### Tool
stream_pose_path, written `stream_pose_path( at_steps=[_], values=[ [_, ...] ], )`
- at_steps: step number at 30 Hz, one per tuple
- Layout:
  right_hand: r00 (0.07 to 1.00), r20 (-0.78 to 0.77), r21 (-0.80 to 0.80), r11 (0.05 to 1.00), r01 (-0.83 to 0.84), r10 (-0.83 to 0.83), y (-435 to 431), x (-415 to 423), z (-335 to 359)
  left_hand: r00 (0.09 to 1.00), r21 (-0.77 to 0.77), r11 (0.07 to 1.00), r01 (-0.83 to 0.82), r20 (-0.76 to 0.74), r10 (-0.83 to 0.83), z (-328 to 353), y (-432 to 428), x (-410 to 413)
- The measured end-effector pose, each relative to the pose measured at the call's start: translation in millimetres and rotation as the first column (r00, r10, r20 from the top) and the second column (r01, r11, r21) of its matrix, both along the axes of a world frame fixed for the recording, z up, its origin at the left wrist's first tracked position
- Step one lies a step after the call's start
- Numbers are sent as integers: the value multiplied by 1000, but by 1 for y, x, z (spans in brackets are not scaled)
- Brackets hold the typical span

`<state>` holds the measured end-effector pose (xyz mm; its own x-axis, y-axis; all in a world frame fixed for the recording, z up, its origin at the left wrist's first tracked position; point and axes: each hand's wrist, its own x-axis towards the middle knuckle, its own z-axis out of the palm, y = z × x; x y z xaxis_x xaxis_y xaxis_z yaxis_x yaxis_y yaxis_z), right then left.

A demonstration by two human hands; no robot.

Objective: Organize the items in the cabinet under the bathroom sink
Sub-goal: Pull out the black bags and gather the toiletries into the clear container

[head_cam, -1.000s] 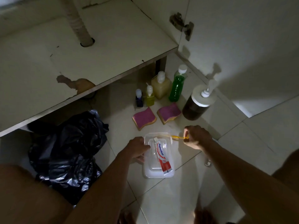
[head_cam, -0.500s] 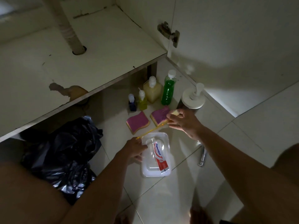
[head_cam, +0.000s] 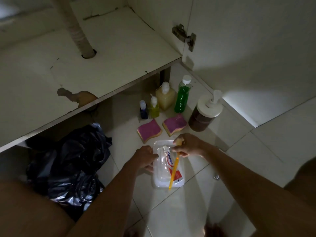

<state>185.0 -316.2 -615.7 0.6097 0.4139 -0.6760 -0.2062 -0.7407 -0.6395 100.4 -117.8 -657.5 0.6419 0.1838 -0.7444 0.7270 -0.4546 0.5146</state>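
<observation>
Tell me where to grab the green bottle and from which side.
Probably the shoulder just under the white cap of the green bottle, coming from above. It stands upright, the yellow bottle crowds its left and a sponge lies in front, so the top is freest.

You are pinching the yellow toothbrush [head_cam: 173,173] near its head in your right hand [head_cam: 188,146], its handle slanting down across the toothpaste tube [head_cam: 169,159], which is lying lengthwise in the clear plastic tray [head_cam: 159,183] on the floor; your left hand [head_cam: 145,158] is gripping the tray's left edge. Just beyond, the left sponge [head_cam: 149,130] and right sponge [head_cam: 174,124] are lying purple side up, side by side. Behind them the dark blue bottle [head_cam: 143,110], yellow-green bottle [head_cam: 153,107], pale yellow bottle [head_cam: 165,96], green bottle [head_cam: 182,95] and brown pump jar [head_cam: 202,115] are standing upright.
</observation>
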Motion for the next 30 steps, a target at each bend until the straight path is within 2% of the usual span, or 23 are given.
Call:
stream_pose_path(
  at_steps=[5,8,13,16,19,21,22,23,25,27,30],
  values=[
    [954,298,-138,990,11,31,14,-23,-36,1000,-32,999,-5,8,5,0,-4,1],
    [911,405,-195,981,-4,84,15,-34,-51,1000,-57,998,-24,-7,24,-2,-3,3],
    [750,608,-305,949,-81,259,10,-41,-57,999,-66,997,-48,-10,47,-5,-6,3],
    [638,664,-436,895,-95,391,7,-43,-59,998,-76,995,-64,-16,63,-5,-7,3],
    [587,641,-470,858,-209,494,7,-43,-60,999,-74,996,-44,-15,43,-5,-6,2],
    [609,648,-382,887,-261,458,3,-40,-53,999,-79,996,-36,-11,35,-6,-5,1],
    [634,660,-333,914,-233,403,-1,-37,-48,999,-82,996,-35,-10,34,-6,-6,2],
    [656,680,-295,941,-165,328,-7,-33,-45,999,-80,996,-35,-9,34,-8,-6,2],
    [694,704,-285,955,79,153,-25,-23,-42,1000,-72,997,-26,-7,25,-9,-9,3],
    [792,610,-354,891,283,-9,-43,-15,-43,1000,-57,998,-23,2,23,-10,-10,5],
    [920,374,-605,721,339,-119,-76,-13,-48,999,-52,998,-38,9,39,-11,-14,8]
  ],
)
